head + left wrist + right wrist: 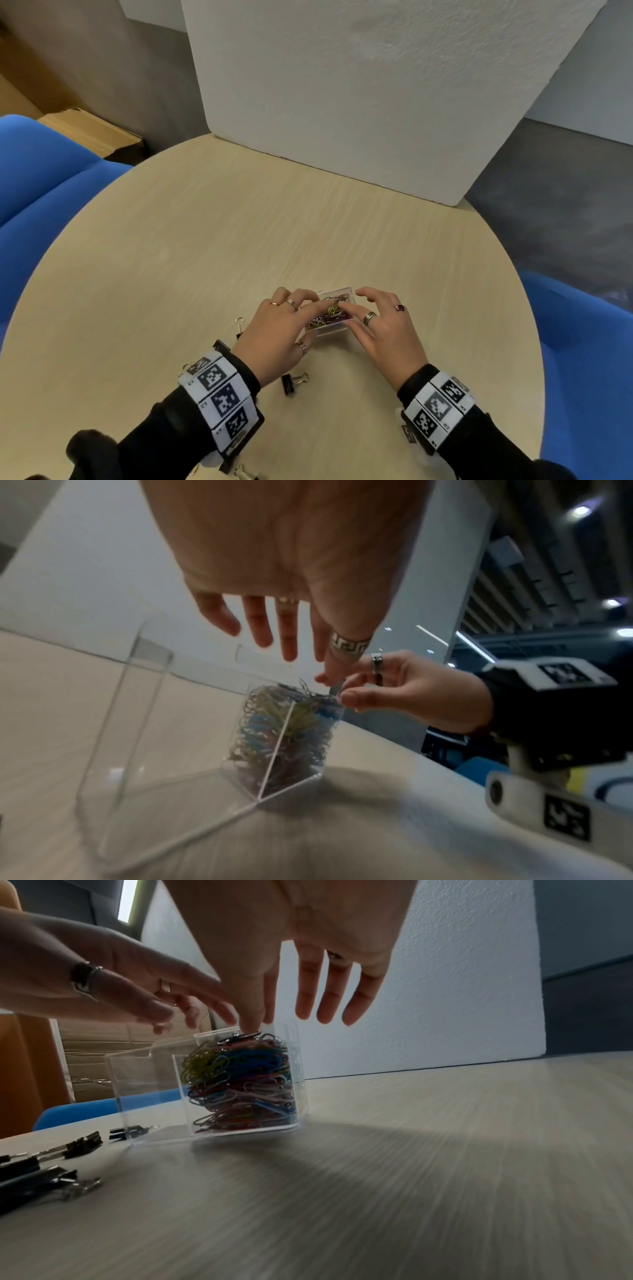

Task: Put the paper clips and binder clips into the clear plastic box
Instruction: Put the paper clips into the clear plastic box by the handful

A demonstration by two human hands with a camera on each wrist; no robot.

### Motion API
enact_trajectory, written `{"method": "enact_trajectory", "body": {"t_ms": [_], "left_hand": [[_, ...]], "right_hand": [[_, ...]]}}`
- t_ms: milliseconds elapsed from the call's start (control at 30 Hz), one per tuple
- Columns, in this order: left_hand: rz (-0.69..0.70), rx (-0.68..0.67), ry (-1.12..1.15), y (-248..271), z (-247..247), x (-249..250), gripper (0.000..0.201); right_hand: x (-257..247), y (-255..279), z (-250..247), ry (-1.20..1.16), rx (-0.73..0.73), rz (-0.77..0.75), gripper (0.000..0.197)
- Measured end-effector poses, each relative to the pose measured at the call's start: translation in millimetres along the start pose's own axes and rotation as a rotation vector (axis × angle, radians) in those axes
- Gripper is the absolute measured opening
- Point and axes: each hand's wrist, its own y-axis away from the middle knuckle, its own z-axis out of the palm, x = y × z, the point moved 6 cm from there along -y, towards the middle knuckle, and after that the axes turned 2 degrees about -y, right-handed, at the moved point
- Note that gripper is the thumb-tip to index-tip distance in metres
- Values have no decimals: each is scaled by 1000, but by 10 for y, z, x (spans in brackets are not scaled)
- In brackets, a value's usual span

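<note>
With both my left hand and right hand spread, holding nothing, I'm tamping coloured wire paper clips into the clear plastic box (right compartment nearly brimful); next, the black binder clips at seven o'clock need pinching up.

- Clear plastic box: one, divided into two compartments.
- Paper clips: one dense multicoloured mass in a single compartment; individual count cannot be determined.
- Binder clips: at least four visible on the table, outside the box; some partly hidden.
- Hands: two.
- Foam board: one.
</note>
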Motion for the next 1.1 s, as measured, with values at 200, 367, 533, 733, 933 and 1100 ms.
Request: {"method": "enact_trajectory", "body": {"t_ms": [200,367,533,733,933,1100], "left_hand": [[-80,-52,-266,-38,59,53,42],[-157,-171,-330,50,173,-69,51],[-242,-209,-323,252,198,-183,58],[-274,-250,-290,265,324,-189,65],[-325,-130,-281,374,239,-226,61],[-371,-128,-260,460,293,-190,65]], "right_hand": [[9,-27,25,101,-45,-9,33],[29,-4,-15,99,-23,-17,34],[-131,-1,2,134,-40,-92,36],[-132,13,67,207,-39,-131,32],[-151,26,3,144,11,-193,29],[-107,22,3,143,18,-209,24]]}}
